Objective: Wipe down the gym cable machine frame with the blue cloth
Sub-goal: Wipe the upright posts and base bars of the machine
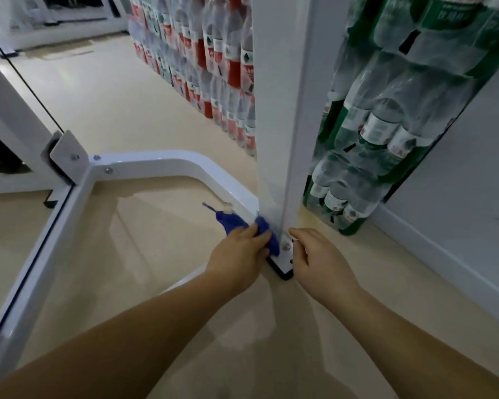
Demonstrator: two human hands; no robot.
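Low on the frame post (272, 110), left hand (236, 259) grips blue cloth (264, 226) against its edge; right hand (320, 262) rests loose alongside.

I see the blue cloth (265, 230), crumpled and gripped in my left hand (236, 260), pressed against the foot of the white cable machine frame (274, 110) where its upright post meets the glossy base rail (167, 164), a tail trailing left.

blue cloth (264, 226), white frame (274, 110) (glossy), beige floor (113, 96)
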